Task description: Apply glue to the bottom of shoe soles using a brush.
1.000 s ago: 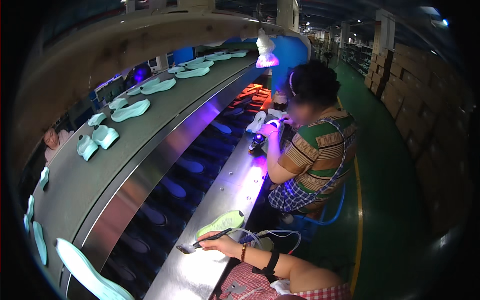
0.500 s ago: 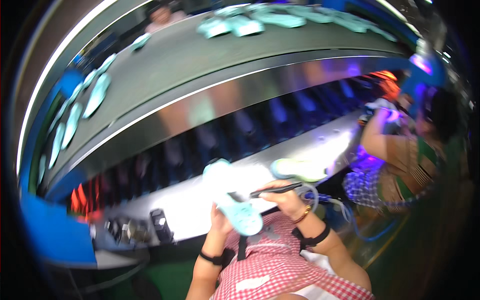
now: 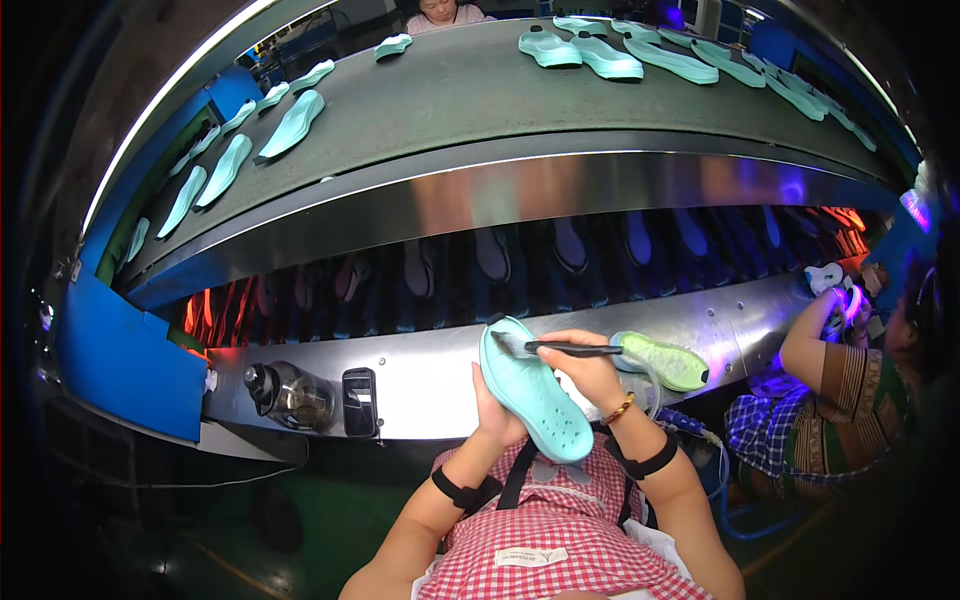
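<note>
My left hand (image 3: 492, 410) is closed round the side of a mint-green shoe sole (image 3: 540, 395), which slants toward me with small holes at its near end. My right hand (image 3: 590, 375) grips a black-handled brush (image 3: 580, 349). The brush's pale bristles lie on the face of the sole near its far end. A clear tube runs from behind the brush handle down past my right wrist. Just right of that hand, a yellow-green shoe sole (image 3: 668, 362) rests on the metal ledge (image 3: 430, 375).
A dark bottle (image 3: 300, 395) and a black phone-like device (image 3: 360, 402) stand left on the ledge. Beyond, more soles hang or lie in a dark lower channel (image 3: 460, 285). Mint soles (image 3: 605, 58) line the conveyor belt (image 3: 430, 110) above. A co-worker (image 3: 850, 390) sits close at right.
The view has swung, and the blur is gone. The brush has gone from beside the sole's middle up to its far end. Both hands keep their holds.
</note>
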Demonstrator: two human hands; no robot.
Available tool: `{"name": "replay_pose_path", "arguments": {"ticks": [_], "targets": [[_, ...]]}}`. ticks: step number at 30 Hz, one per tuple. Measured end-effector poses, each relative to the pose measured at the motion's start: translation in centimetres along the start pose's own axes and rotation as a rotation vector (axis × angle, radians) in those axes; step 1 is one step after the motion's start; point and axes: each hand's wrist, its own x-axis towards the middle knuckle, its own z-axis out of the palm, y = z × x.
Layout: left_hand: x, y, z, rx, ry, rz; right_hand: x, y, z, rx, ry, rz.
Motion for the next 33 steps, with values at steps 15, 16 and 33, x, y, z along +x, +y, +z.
{"name": "replay_pose_path", "arguments": {"ticks": [15, 16, 33], "targets": [[-0.2, 2.3, 2.1, 0.088, 0.122, 0.057, -1.9, -5.0, -1.8, -0.141, -0.203, -0.116], [-0.3, 2.0, 3.0, -0.005, 0.169, 0.048, -1.2, -4.9, -1.3, -0.202, -0.172, -0.194], [0.1, 5.6, 4.4, 0.092, -0.171, 0.436, -3.2, -6.4, -1.9, -0.274, -0.292, -0.372]]}}
